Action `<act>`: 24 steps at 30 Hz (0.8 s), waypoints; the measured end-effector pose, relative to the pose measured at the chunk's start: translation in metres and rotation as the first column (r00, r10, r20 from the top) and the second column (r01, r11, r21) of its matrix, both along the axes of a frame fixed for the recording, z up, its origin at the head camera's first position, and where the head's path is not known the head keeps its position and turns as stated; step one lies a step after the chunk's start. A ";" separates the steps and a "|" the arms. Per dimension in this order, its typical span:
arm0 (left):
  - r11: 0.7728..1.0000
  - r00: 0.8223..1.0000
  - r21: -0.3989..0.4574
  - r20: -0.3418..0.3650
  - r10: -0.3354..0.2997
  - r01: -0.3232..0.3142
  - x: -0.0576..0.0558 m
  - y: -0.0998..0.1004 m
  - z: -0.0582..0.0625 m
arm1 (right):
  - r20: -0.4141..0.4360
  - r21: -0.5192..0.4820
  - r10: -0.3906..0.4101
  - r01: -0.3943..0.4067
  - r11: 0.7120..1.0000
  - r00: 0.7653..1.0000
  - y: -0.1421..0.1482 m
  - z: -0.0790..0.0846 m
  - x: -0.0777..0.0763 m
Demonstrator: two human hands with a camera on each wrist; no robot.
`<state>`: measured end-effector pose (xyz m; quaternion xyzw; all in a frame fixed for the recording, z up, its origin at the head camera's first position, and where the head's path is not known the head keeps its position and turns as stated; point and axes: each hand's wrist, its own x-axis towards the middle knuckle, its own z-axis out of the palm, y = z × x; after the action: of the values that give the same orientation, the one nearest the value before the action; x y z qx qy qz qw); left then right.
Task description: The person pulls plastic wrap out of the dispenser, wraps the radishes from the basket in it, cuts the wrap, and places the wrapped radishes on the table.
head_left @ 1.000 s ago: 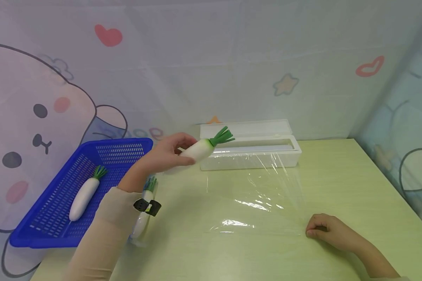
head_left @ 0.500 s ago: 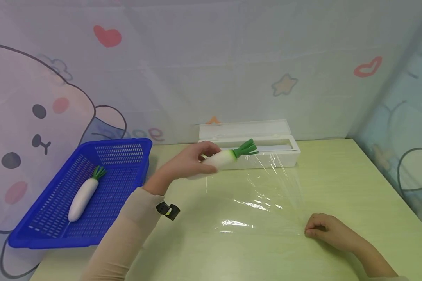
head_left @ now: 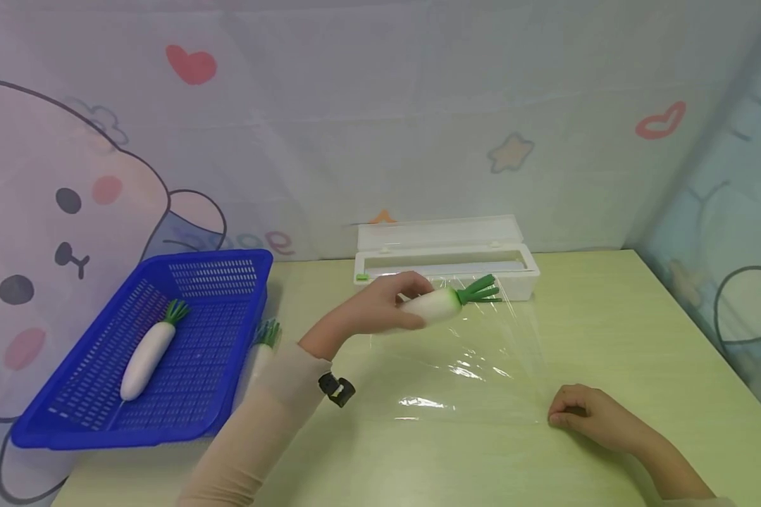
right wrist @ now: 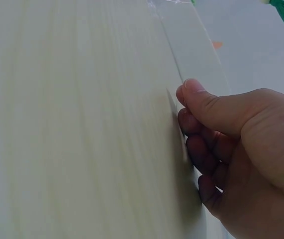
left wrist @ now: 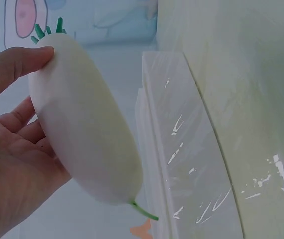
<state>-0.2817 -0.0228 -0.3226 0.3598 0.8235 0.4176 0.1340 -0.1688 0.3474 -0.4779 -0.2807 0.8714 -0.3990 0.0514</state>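
Note:
My left hand (head_left: 387,304) grips a white radish (head_left: 435,307) with green leaf stubs, held above a sheet of plastic wrap (head_left: 444,380). In the left wrist view, thumb and fingers hold the white radish (left wrist: 84,119) near its leafy end, and its thin green root tip points away from the hand. The clear film stretches over the table from a white wrap dispenser box (head_left: 482,285) whose lid stands up. At the film's near right corner, my right hand (head_left: 599,417) pinches the edge between thumb and forefinger, low over the table; the other fingers (right wrist: 201,154) are curled.
A blue basket (head_left: 237,394) on the left contains one white radish (head_left: 147,360). Another radish (head_left: 265,345) lies beside the basket, partly hidden by my left sleeve. A printed cloth backdrop (head_left: 418,141) rises behind the table (head_left: 482,465).
My left hand has carried the radish rightward and lower, from near the basket to above the plastic wrap. The right hand stays at the film's corner.

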 end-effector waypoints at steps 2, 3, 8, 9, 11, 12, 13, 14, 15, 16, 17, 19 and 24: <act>1.000 1.000 -0.013 -0.005 -0.006 0.006 0.000 0.005 -0.005 | -0.008 -0.003 -0.006 0.006 1.000 1.000 0.000 0.000 0.000; 1.000 1.000 -0.021 -0.011 -0.010 0.010 0.000 0.007 -0.008 | -0.011 -0.004 -0.006 0.005 1.000 1.000 0.000 0.000 0.001; 0.998 0.999 -0.056 -0.042 -0.018 0.016 -0.002 0.019 -0.023 | -0.031 -0.002 -0.007 0.007 1.000 0.999 -0.001 0.001 0.002; 0.998 0.999 -0.065 -0.044 -0.020 0.017 -0.003 0.021 -0.026 | -0.036 -0.002 -0.004 0.004 1.000 0.999 -0.001 0.001 0.002; 0.996 0.999 -0.083 -0.040 -0.019 0.016 -0.003 0.026 -0.032 | -0.046 -0.004 -0.006 0.005 1.000 0.999 -0.001 0.002 0.002; 0.996 0.999 -0.088 -0.035 -0.021 0.018 -0.003 0.028 -0.036 | -0.045 -0.006 -0.007 0.006 1.000 0.999 -0.001 0.002 0.002; 0.996 0.999 -0.091 -0.027 -0.025 0.022 -0.003 0.030 -0.039 | -0.047 -0.007 -0.009 0.008 1.000 0.999 -0.002 0.001 0.003; 0.995 0.999 -0.100 -0.024 -0.026 0.024 -0.002 0.033 -0.043 | -0.046 -0.007 -0.012 0.011 1.000 0.999 -0.001 0.001 0.003; 0.994 0.999 -0.109 -0.020 -0.028 0.026 -0.002 0.036 -0.046 | -0.047 -0.005 -0.015 0.015 1.000 0.999 -0.001 0.001 0.003; 0.993 0.999 -0.115 -0.017 -0.031 0.029 -0.002 0.038 -0.050 | -0.045 -0.005 -0.016 0.016 1.000 0.999 -0.001 0.001 0.003; 0.992 0.999 -0.123 -0.014 -0.033 0.031 -0.002 0.041 -0.053 | -0.043 -0.006 -0.017 0.016 1.000 0.999 -0.001 0.001 0.003; 0.990 0.999 -0.139 -0.008 -0.038 0.037 -0.001 0.046 -0.060 | -0.042 -0.003 -0.021 0.020 1.000 0.999 -0.001 0.000 0.004; 0.983 0.998 -0.175 -0.010 -0.056 0.053 0.001 0.056 -0.073 | -0.039 0.005 -0.033 0.033 0.999 0.999 -0.001 0.001 0.002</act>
<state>-0.2805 0.0334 -0.3953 0.3721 0.8478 0.3373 0.1704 -0.1666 0.3463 -0.4767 -0.2736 0.8778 -0.3921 0.0286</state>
